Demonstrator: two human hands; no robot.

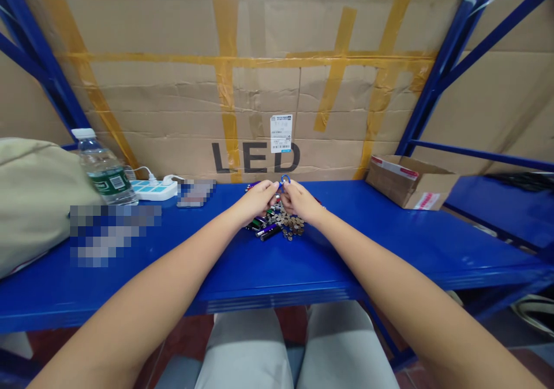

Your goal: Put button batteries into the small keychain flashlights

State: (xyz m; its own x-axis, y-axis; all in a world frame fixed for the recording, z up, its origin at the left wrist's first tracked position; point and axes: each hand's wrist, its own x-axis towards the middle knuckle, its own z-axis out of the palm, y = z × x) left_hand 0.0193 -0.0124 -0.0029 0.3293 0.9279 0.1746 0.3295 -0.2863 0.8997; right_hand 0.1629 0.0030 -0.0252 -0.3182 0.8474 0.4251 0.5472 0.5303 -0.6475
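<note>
Above a small pile at the middle of the blue shelf, my two hands meet with fingertips pinched. A small blue carabiner-like clip (pixel 284 178) with a curved loop shows between them. My left hand (pixel 260 197) is closed on its left side, and my right hand (pixel 302 199) is closed on its right side. What else the fingers cover is hidden. Below the hands lie many small round silver discs (pixel 294 225), like button cells or coins. Beside them are several short shiny tubes (pixel 269 231) in purple, black and green, partly under my left hand.
A capped water bottle (pixel 108 172) and a white power strip (pixel 156 190) stand at the left, near a beige bag (pixel 38 198). An open cardboard box (pixel 409 181) sits at the right. A large cardboard sheet (pixel 182 106) closes off the back between blue posts.
</note>
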